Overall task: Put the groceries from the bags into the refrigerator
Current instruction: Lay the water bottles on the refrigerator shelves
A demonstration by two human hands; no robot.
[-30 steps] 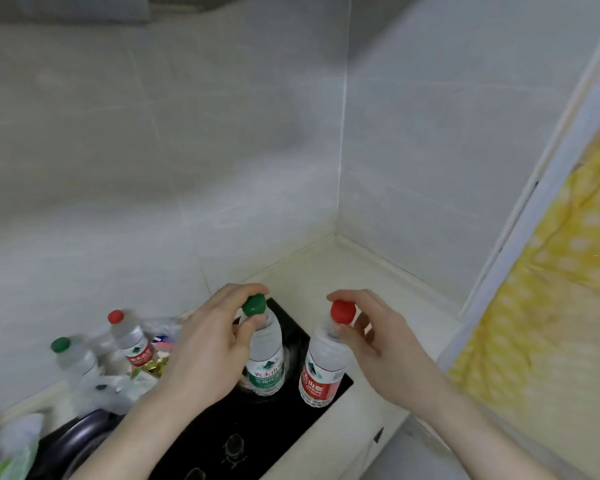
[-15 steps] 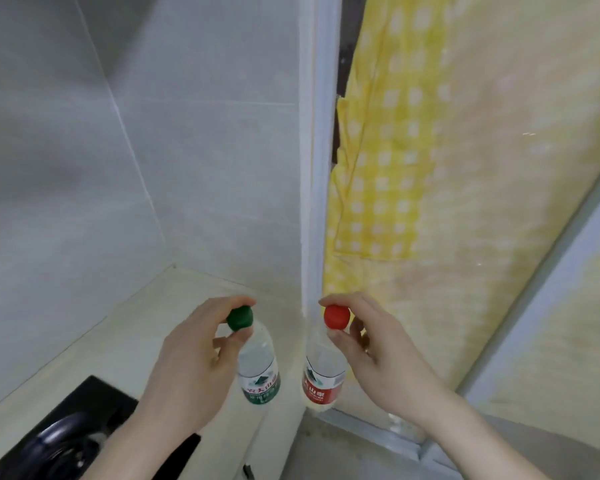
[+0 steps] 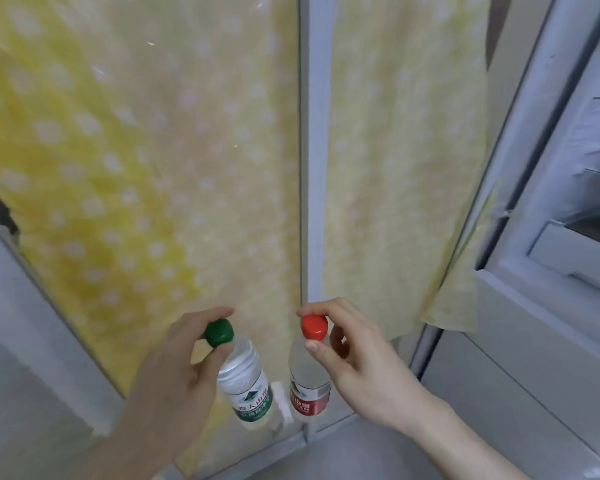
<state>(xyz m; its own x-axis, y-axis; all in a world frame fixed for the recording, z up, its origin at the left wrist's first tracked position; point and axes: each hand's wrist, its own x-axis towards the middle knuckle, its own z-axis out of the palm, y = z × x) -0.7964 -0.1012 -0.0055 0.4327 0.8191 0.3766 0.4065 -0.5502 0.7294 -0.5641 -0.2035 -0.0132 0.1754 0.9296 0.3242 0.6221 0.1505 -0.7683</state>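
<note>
My left hand (image 3: 174, 372) pinches the green cap of a clear water bottle with a green label (image 3: 246, 386), which hangs upright below my fingers. My right hand (image 3: 357, 362) grips the red cap of a second clear water bottle with a red label (image 3: 307, 389) in the same way. Both bottles hang side by side in the air, a little apart. At the right edge stands the open refrigerator (image 3: 568, 258), its white door frame and inner shelves partly in view.
Straight ahead is a glass sliding door with a grey frame (image 3: 310, 168) and a yellow dotted curtain (image 3: 136, 168) behind it. Grey floor (image 3: 343, 455) shows below my hands. The refrigerator's side panel (image 3: 499, 393) lies close on the right.
The view has swung right from the stove and counter corner to the glass door and refrigerator. Both hands carried the two bottles along, lifted off the stove top.
</note>
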